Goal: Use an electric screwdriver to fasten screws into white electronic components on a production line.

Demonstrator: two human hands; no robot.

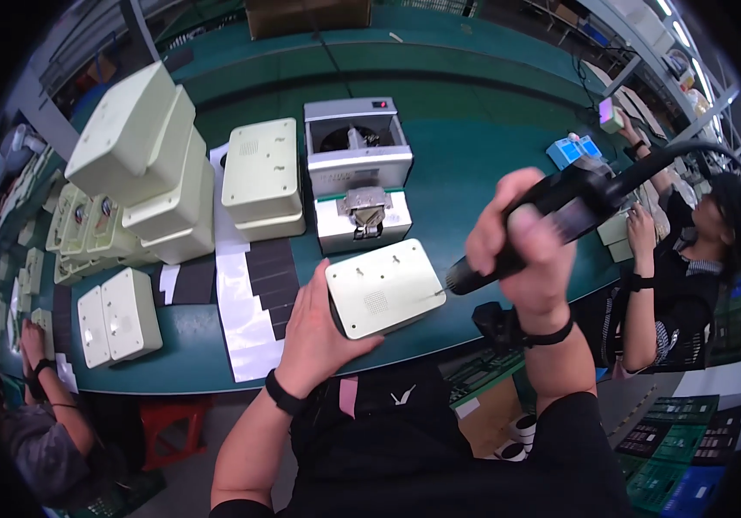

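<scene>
A cream plastic housing (362,293) with rounded corners, a small speaker grille and screw holes lies on the green bench in front of me. My left hand (317,324) grips its left side, fingers along the far edge and thumb at the near edge. In my right hand (526,246) is a black corded electric screwdriver (560,203), tilted down to the left. Its bit meets the housing's right corner; whether it sits in a screw hole I cannot tell. Motion blurs the right fingers a little. Behind the housing stands a grey and white screw feeder (357,155).
Cream housings (262,173) are stacked left of the feeder, with a taller stack (142,155) farther left. White paper (245,328) and black strips (271,285) lie beside my left hand. Co-workers sit at both sides; blue boxes (573,151) stand at right.
</scene>
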